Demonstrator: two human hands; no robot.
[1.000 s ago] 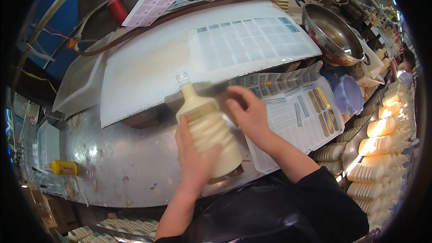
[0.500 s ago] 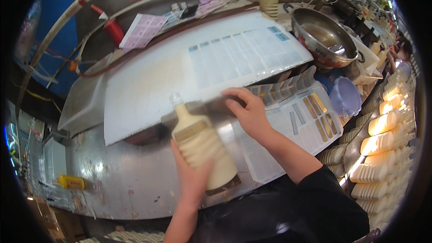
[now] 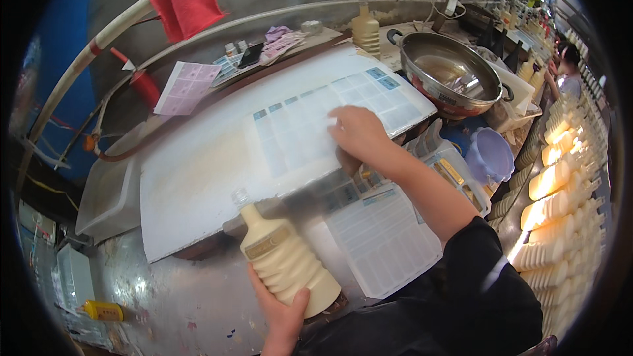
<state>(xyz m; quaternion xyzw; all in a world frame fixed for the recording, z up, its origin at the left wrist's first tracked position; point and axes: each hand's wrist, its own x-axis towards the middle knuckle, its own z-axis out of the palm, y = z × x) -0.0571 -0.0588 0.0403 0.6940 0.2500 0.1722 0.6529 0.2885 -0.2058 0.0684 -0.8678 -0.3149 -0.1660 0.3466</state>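
Note:
My left hand [image 3: 283, 313] is wrapped round the lower side of a cream-coloured ribbed bottle [image 3: 293, 260] with a clear threaded neck. The bottle lies tilted, its neck toward the white board, and a gold-brown label band crosses its shoulder. My right hand [image 3: 359, 133] is over a translucent sheet of decals [image 3: 297, 118] on the board. Its fingers are curled closed with the tips near the sheet; what they pinch, if anything, is hidden and slightly blurred.
The white board [image 3: 191, 178] slopes over the metal table [image 3: 198, 296]. Another translucent sheet [image 3: 386, 244] lies right of the bottle. A wide metal pan [image 3: 448, 72], a lilac bucket [image 3: 489, 155] and rows of cream bottles [image 3: 554, 211] stand rightward. A yellow bottle [image 3: 104, 310] lies left.
My right hand has moved from beside the bottle's neck up over the decal sheet. My left hand keeps its hold on the bottle. The head view has shifted, showing more of the background.

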